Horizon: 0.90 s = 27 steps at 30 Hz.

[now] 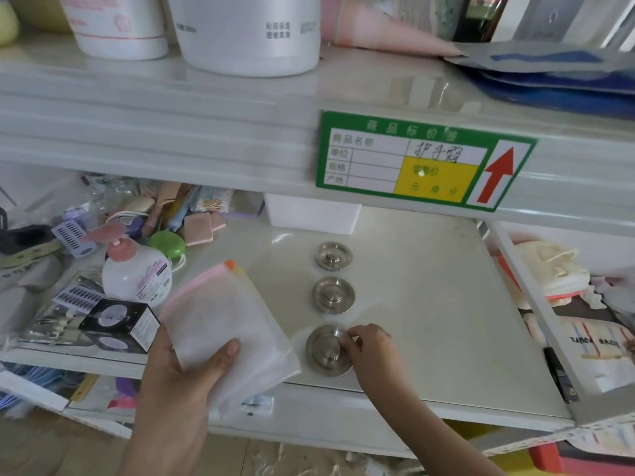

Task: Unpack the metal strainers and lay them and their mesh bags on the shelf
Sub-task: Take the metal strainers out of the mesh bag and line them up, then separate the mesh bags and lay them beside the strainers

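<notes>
Three round metal strainers lie in a line on the white shelf [429, 304]: the far one [333, 255], the middle one [332, 295] and the near one [325, 352] by the front edge. My right hand [369, 352] rests on the near strainer, its fingertips pinching the rim and centre knob. My left hand [178, 383] grips a white mesh bag [223, 324] with a pink edge and an orange zip tab, held just left of the strainers above the shelf front.
Left of the bag sit a lotion pump bottle [137, 273], a black box [118, 324] and mixed small goods. A white box [311, 214] stands at the back. A green price tag [422, 159] hangs on the upper shelf edge. Packets lie at right.
</notes>
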Each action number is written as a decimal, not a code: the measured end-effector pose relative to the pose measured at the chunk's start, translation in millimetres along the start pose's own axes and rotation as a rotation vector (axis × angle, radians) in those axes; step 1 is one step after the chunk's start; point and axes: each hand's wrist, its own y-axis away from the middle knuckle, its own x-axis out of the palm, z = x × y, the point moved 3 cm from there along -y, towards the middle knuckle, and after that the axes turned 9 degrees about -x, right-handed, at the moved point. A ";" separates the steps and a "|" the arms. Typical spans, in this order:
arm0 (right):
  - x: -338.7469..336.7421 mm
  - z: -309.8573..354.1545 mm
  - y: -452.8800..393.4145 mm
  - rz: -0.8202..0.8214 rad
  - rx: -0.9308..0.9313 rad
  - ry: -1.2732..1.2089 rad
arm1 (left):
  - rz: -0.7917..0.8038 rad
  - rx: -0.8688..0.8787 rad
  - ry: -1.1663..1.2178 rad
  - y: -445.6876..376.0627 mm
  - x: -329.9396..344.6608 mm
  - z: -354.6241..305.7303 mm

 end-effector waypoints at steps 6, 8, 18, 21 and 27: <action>-7.9 7.3 7.0 0.014 -0.001 0.047 | -0.011 -0.048 0.008 3.6 9.2 -0.1; -20.2 20.1 10.3 0.001 -0.034 -0.003 | -0.022 -0.081 0.012 6.9 12.8 -0.7; -93.9 104.1 36.0 0.085 -0.189 -0.647 | 0.126 -0.025 -0.299 31.8 65.0 4.5; -99.5 92.9 39.0 0.061 -0.124 -0.780 | 0.153 0.013 -0.374 32.5 72.8 9.3; -110.0 70.9 40.5 -0.067 -0.113 -0.687 | 0.142 -0.070 -0.233 30.2 80.5 14.9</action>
